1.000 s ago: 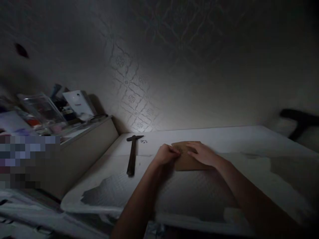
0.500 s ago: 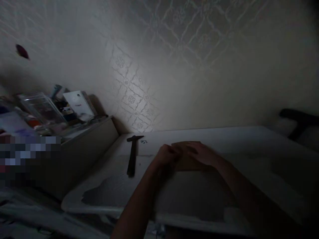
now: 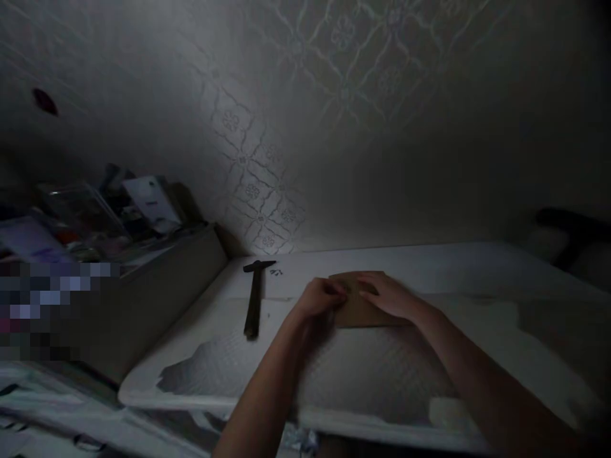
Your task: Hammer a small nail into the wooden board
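A flat brown board (image 3: 360, 312), which could be cardboard or thin wood, lies on the white table. My left hand (image 3: 322, 297) is at its left part, with thumb and fingers pinched together close to its surface. Whatever sits between those fingertips is too small and dim to make out. Across the board's right part rests my right hand (image 3: 392, 296), its fingers stretched and thumb apart. To the left of both hands lies a hammer (image 3: 254, 302) with a dark head and wooden handle. Several small dark pieces, perhaps nails (image 3: 275, 272), are scattered by the hammer head.
The white table (image 3: 214, 292) has a worn grey patch and meets a patterned wall (image 3: 382, 159). At the left a cabinet (image 3: 167, 286) carries a white box (image 3: 151, 202), a clear plastic case (image 3: 83, 210) and clutter. A dark armrest-like shape (image 3: 568, 222) stands at the right.
Both hands keep nearly the same place on the board. The light has shifted: the table looks brighter and the wall at the right darker.
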Tool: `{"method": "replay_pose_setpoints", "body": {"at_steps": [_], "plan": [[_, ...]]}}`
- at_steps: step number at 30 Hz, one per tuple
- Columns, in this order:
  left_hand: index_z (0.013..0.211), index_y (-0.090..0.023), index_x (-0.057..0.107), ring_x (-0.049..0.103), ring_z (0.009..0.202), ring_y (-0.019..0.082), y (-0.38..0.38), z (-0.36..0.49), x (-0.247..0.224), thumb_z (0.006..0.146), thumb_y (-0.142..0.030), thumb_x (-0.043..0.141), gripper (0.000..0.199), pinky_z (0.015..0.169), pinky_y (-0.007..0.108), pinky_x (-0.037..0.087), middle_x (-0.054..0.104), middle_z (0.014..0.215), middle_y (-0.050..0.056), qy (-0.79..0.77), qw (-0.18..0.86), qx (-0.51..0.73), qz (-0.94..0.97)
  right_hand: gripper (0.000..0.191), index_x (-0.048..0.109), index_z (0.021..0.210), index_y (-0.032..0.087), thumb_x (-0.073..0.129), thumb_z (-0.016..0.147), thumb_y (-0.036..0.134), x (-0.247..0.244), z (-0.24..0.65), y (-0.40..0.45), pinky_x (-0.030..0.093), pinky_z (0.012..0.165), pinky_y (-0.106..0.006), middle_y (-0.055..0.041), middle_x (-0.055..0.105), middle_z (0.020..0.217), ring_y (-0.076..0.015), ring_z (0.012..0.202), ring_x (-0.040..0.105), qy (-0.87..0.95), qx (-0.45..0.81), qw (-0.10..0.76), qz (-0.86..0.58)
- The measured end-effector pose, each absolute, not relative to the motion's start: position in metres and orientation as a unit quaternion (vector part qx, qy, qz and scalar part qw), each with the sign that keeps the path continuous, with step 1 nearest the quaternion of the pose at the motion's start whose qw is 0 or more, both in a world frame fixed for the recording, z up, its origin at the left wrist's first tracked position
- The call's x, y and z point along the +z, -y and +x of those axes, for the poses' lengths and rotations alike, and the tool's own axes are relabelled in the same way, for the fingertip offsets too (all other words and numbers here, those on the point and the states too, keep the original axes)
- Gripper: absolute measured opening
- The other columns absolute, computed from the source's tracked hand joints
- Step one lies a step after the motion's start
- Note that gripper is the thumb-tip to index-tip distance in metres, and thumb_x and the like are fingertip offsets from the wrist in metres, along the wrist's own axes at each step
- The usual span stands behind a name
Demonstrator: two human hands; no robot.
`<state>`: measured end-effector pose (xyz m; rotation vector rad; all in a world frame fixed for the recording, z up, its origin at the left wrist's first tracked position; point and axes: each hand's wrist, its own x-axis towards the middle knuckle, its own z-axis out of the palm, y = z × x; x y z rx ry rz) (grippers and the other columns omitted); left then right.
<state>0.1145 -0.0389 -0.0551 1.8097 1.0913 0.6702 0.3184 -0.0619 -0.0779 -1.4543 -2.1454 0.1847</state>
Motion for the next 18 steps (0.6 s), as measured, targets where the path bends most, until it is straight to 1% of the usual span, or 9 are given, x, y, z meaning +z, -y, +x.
{"method": "replay_pose_setpoints", "body": {"at_steps": [3,7,11,15,18], "plan": [[0.071,-0.011,0.068,0.057,0.064,0.013,0.0382,0.114,-0.056,0.063,-0.02,0.065,0.013,0.064,0.023,0.043,0.065,0.068,0.002,-0.433,0.44,0.273,0.737,0.035,0.061,0.116,0.021,0.052,0.083,0.028,-0.0785,0.3189,0.0613,0.035,0.103,-0.041,-0.0089,0.057,0.125,-0.0241,0.118,0.048,0.793,0.073,0.264,-0.545],[0.073,-0.01,0.068,0.056,0.064,0.012,0.0386,0.1141,-0.0552,0.064,-0.019,0.065,0.013,0.063,0.022,0.044,0.065,0.069,0.002,-0.431,0.449,0.275,0.733,0.035,0.061,0.116,0.019,0.051,0.084,0.029,-0.0798,0.3194,0.06,0.035,0.103,-0.041,-0.0103,0.057,0.125,-0.0245,0.118,0.049,0.792,0.075,0.26,-0.547],[0.073,-0.01,0.067,0.055,0.063,0.011,0.0388,0.1141,-0.0537,0.068,-0.017,0.06,0.011,0.06,0.021,0.042,0.064,0.069,0.003,-0.434,0.438,0.28,0.736,0.036,0.06,0.117,0.016,0.05,0.084,0.028,-0.0805,0.3192,0.0593,0.034,0.103,-0.04,-0.0125,0.056,0.126,-0.0244,0.119,0.048,0.798,0.07,0.258,-0.541],[0.075,-0.01,0.068,0.058,0.065,0.013,0.0388,0.1147,-0.0528,0.074,-0.022,0.058,0.015,0.062,0.022,0.044,0.066,0.071,0.004,-0.467,0.38,0.293,0.743,0.035,0.061,0.116,0.019,0.052,0.082,0.027,-0.0804,0.319,0.0592,0.035,0.103,-0.041,-0.0112,0.056,0.126,-0.0245,0.118,0.049,0.796,0.074,0.263,-0.54],[0.083,-0.011,0.07,0.063,0.074,0.016,0.0398,0.1161,-0.051,0.077,-0.023,0.057,0.018,0.067,0.023,0.045,0.07,0.08,0.006,-0.514,0.307,0.314,0.737,0.035,0.061,0.116,0.019,0.051,0.083,0.028,-0.0809,0.3181,0.0593,0.036,0.102,-0.04,-0.0105,0.057,0.125,-0.0241,0.117,0.05,0.794,0.063,0.263,-0.545]]}}
